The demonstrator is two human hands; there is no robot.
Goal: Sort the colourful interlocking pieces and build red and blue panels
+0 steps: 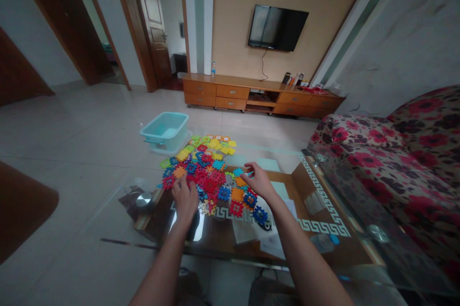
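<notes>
A heap of colourful toothed square plastic building tiles [210, 181] lies on the glass table, in red, blue, yellow, orange and green. My left hand [186, 198] rests at the near left of the heap, fingers bent and apart over an orange tile [179, 172] and red tiles. My right hand [259, 180] hovers at the heap's right side, thumb and fingers curved and apart. Closest to it are a light blue tile [237, 172] and an orange tile [240, 181]. Nothing shows in either hand, though the left fingertips are partly hidden among the tiles.
A light blue plastic tub [168, 142] stands at the far left corner of the glass table [215, 236]. Papers [247, 232] and a bottle with a blue cap [325, 243] show at the near right. A flowered sofa [373, 157] stands to the right, a TV cabinet [233, 91] beyond.
</notes>
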